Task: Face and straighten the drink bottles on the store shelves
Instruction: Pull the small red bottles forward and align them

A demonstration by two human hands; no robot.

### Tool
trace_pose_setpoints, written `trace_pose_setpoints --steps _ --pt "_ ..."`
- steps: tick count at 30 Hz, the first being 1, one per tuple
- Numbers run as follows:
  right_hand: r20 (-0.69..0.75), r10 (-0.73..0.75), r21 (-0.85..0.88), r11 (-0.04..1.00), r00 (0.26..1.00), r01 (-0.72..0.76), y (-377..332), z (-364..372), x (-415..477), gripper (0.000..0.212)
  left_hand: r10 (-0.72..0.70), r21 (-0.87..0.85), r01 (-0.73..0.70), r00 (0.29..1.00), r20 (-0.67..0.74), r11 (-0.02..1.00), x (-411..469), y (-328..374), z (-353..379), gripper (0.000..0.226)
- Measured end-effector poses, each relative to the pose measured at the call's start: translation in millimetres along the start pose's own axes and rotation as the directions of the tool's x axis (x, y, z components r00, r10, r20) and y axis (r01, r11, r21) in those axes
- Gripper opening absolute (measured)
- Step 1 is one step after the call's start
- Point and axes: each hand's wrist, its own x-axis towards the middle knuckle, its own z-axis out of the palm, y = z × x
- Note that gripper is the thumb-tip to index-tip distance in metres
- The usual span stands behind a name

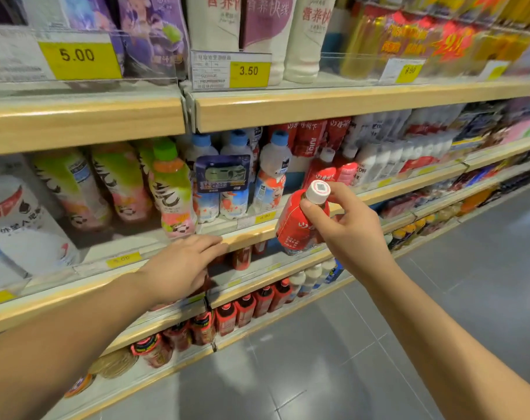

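Observation:
My right hand (345,225) grips a red-labelled bottle (297,225) with a white cap by its neck, tilted, out in front of the middle shelf (251,233). My left hand (182,265) lies flat with straight fingers on that shelf's wooden front edge, just below a green-and-pink bottle (174,189) with a green cap. Blue-capped white bottles (270,171) stand behind a hanging blue promo tag. More red bottles (324,168) with white caps stand on the shelf to the right of them.
The upper shelf (288,107) carries tall white and purple bottles with yellow price tags. Lower shelves (257,280) hold rows of small red-capped bottles. Large white jugs (24,228) stand at the far left. Grey tiled floor (409,328) runs along the aisle on the right.

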Motion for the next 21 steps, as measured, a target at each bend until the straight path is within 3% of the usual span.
trace_pose_setpoints --steps 10,13,21 --pt "0.007 0.007 -0.005 1.0 1.0 -0.007 41 -20 61 0.011 -0.143 0.038 0.15 0.979 -0.146 0.988 47 54 15 0.067" --pt "0.054 -0.034 0.007 0.999 0.998 0.034 58 -24 79 0.016 -0.224 -0.027 0.222 0.964 -0.143 0.975 66 77 21 0.069" --pt "0.176 -0.136 0.068 0.99 0.975 0.126 93 -35 118 0.022 -0.438 -0.099 0.427 0.873 -0.213 0.899 91 107 22 0.058"
